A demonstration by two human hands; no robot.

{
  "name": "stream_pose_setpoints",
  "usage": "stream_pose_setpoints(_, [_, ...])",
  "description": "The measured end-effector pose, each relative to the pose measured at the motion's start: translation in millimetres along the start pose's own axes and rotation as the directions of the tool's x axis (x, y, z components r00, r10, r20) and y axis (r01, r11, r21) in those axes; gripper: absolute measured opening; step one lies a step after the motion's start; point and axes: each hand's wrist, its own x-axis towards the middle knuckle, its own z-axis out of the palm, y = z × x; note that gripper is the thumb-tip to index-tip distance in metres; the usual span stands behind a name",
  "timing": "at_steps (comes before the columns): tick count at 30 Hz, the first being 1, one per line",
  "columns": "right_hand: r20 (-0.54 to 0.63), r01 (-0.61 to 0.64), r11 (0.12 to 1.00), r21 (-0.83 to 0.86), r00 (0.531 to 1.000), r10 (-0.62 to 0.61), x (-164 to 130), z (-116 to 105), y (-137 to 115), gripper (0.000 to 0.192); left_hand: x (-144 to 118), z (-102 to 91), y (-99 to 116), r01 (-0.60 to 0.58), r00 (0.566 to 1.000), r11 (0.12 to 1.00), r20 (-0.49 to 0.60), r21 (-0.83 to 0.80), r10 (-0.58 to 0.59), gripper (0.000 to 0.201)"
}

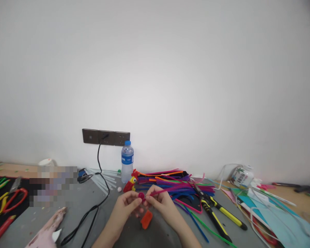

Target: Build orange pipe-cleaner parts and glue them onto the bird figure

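Note:
A magenta pipe cleaner (141, 196) is between my hands, one end wound into a small coil. My left hand (127, 205) is closed, thumb and fingers pinching that coil. Close beside it, my right hand (158, 203) pinches the same pipe cleaner near the coil, and the straight length runs off to the right above that hand. Below the fingers lies a small orange piece (146, 219) on the grey table. Just behind my left hand stands a red and yellow chicken figure (130, 182) with a big eye.
A water bottle (127, 162) stands by the wall. Many coloured pipe cleaners (170, 179) lie behind my right hand, with yellow-black cutters (217, 213) beside them. A black cable (93, 208) crosses the left side. Scissors (15, 199) lie far left, blue paper (281, 217) at right.

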Motion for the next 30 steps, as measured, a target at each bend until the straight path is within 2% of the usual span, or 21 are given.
stream_pose_setpoints(4, [0.005, -0.007, 1.0, 0.019, 1.0, 0.007, -1, 6, -3, 0.034, -3, 2.7, 5, 0.033, 0.997, 0.991, -0.062, -0.133, -0.042, 0.046])
stream_pose_setpoints(11, [-0.018, -0.008, 1.0, 0.026, 1.0, 0.008, 2, 3, 3, 0.035, -8, 5.5, 7, 0.078, 0.996, 0.983, 0.043, -0.168, -0.071, 0.039])
stream_pose_setpoints(15, [-0.008, -0.02, 1.0, 0.007, 1.0, 0.02, -2, -6, 1, 0.032, -11, 4.8, 7, 0.107, 0.987, 0.989, 0.132, -0.107, -0.092, 0.038])
stream_pose_setpoints(18, [-0.008, -0.013, 0.999, -0.034, 1.0, 0.013, -6, -12, -5, 0.029, -11, 3.4, 6, 0.114, 0.983, 0.99, 0.154, -0.084, -0.1, 0.038])
stream_pose_setpoints(22, [-0.027, 0.015, 0.998, -0.06, 0.999, -0.017, -6, -11, -10, 0.028, -13, 4.2, 6, 0.148, 0.978, 0.983, 0.167, -0.11, -0.129, 0.038])
stream_pose_setpoints(27, [-0.026, 0.059, 0.997, -0.043, 0.998, -0.061, -1, -4, -2, 0.031, -13, 7.1, 8, 0.105, 0.984, 0.979, 0.157, -0.174, -0.078, 0.038])
stream_pose_setpoints(30, [-0.072, 0.089, 0.993, -0.08, 0.993, -0.094, 0, -4, 0, 0.031, -11, 6.6, 7, 0.087, 0.991, 0.979, 0.118, -0.184, -0.066, 0.037])
